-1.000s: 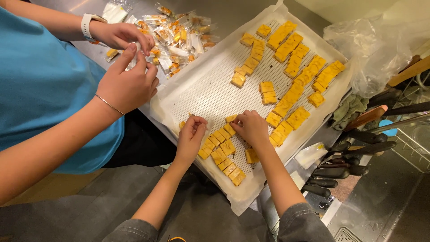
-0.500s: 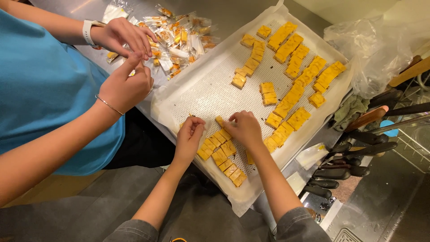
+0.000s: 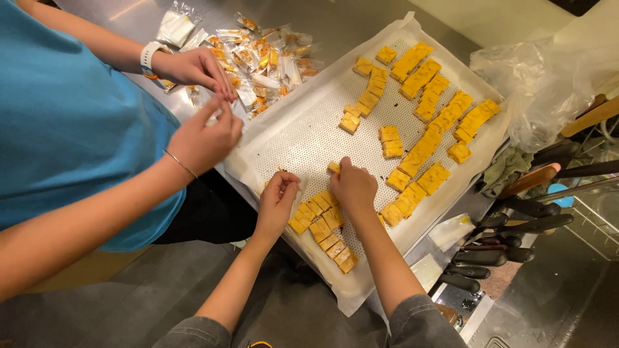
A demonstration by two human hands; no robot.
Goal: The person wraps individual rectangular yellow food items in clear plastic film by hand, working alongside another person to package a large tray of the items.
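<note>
A white perforated baking sheet point(image 3: 303, 138) carries many yellow-orange rectangular cake pieces. My left hand point(image 3: 278, 200) rests on the sheet's near edge beside a cluster of pieces point(image 3: 322, 229), fingers curled around something small I cannot make out. My right hand point(image 3: 353, 187) pinches one small yellow piece point(image 3: 333, 167) just above that cluster. More pieces lie in rows at the far right point(image 3: 445, 116) and in a short column near the middle point(image 3: 364, 103).
A co-worker in a blue shirt point(image 3: 71, 129) stands at the left, both hands point(image 3: 200, 67) working over a pile of clear-wrapped pieces point(image 3: 264, 58) on the steel counter. Black-handled knives point(image 3: 516, 225) and crumpled plastic point(image 3: 541, 84) sit at the right.
My right hand has slid left along the sheet with a yellow piece. The co-worker's hands have drawn together over the wrappers.
</note>
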